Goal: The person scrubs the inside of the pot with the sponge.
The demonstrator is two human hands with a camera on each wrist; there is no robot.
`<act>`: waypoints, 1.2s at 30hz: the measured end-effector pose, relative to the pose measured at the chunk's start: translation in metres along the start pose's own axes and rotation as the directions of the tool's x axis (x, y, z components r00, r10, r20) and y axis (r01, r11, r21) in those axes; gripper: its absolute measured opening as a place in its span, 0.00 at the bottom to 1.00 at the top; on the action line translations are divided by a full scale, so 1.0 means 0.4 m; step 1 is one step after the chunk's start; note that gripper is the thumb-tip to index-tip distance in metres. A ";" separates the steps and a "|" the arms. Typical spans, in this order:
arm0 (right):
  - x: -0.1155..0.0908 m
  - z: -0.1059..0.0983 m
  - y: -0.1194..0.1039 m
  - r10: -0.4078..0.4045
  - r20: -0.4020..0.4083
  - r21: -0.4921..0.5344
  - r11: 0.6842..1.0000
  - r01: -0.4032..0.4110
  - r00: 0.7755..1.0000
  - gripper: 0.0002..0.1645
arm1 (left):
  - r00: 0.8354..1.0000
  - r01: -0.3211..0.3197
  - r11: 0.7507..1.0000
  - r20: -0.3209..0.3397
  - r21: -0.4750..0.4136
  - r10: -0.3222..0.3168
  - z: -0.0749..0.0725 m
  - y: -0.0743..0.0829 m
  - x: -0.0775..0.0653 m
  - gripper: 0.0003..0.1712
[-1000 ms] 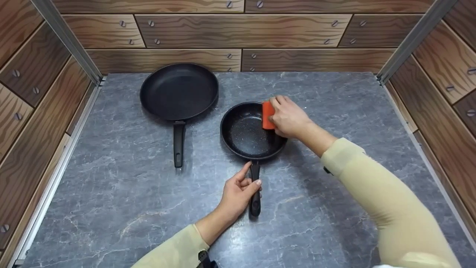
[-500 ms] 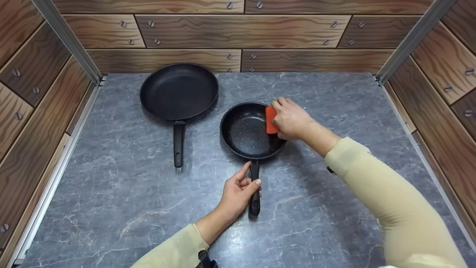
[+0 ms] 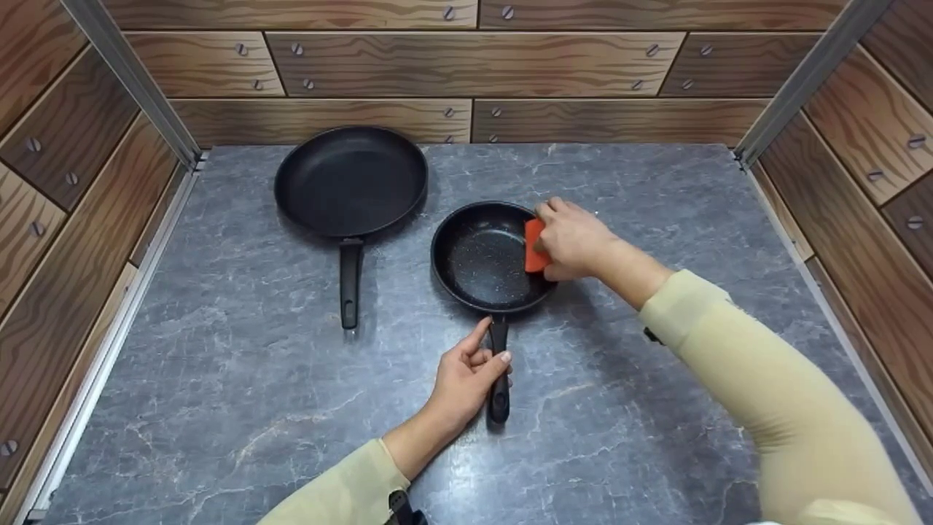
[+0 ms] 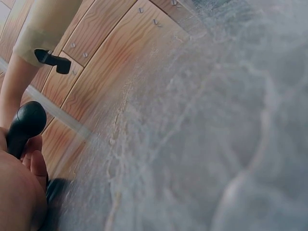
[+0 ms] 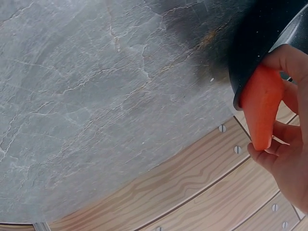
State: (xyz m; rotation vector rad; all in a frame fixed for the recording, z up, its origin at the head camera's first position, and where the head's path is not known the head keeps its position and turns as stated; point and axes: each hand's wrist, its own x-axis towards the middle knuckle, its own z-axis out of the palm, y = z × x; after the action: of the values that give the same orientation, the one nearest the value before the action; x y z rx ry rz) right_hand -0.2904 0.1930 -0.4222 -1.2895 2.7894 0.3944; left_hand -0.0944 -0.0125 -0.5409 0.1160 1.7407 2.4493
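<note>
A small black frying pan (image 3: 481, 255) with a speckled inside sits on the grey marbled table, its handle (image 3: 499, 401) towards the person. My left hand (image 3: 463, 379) grips that handle, thumb over the top and forefinger stretched along its side; the left wrist view shows the handle's end (image 4: 30, 120) beside the palm. At the pan's right inner wall, my right hand (image 3: 576, 240) holds an orange sponge (image 3: 536, 246) between fingers and thumb. In the right wrist view the sponge (image 5: 262, 106) presses close against the pan's rim.
A larger black frying pan (image 3: 351, 182) stands at the back left, its handle pointing to the front. Wood-patterned walls (image 3: 466, 65) enclose the table (image 3: 219, 364) at the back and both sides, with metal corner posts (image 3: 138, 80).
My right hand has slid the orange sponge along the pan's right inner wall, a little to the right and towards the person. The left hand keeps its grip on the handle.
</note>
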 end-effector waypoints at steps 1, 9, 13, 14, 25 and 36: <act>-0.001 -0.001 -0.001 0.004 0.007 0.003 1.000 -0.004 1.000 0.17 | 1.000 0.001 1.000 0.000 -0.002 -0.001 0.000 0.001 0.000 0.43; -0.004 -0.006 -0.012 0.045 0.073 0.023 0.999 -0.047 0.996 0.20 | 1.000 0.007 1.000 0.000 -0.019 -0.007 0.002 0.003 0.001 0.44; -0.008 -0.007 -0.017 0.052 0.073 0.050 0.997 -0.056 0.996 0.20 | 1.000 0.007 1.000 -0.002 -0.004 -0.007 0.000 0.000 0.002 0.43; -0.010 -0.007 -0.018 0.052 0.071 0.057 0.997 -0.057 0.996 0.21 | 1.000 0.006 1.000 -0.004 -0.003 -0.006 0.000 0.000 0.003 0.43; -0.021 -0.006 -0.022 0.045 0.085 0.126 0.990 -0.055 0.995 0.21 | 1.000 0.004 1.000 -0.002 0.002 -0.004 0.000 -0.001 0.003 0.43; -0.030 -0.002 -0.030 0.034 0.100 0.170 0.984 -0.051 0.994 0.21 | 1.000 0.015 1.000 -0.008 -0.014 -0.015 0.002 -0.001 0.003 0.44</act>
State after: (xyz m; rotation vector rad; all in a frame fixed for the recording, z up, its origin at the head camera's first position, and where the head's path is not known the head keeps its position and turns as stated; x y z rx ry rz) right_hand -0.2734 0.1943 -0.4223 -1.1440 2.7052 0.2047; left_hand -0.0953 -0.0115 -0.5412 0.0914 1.7209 2.4540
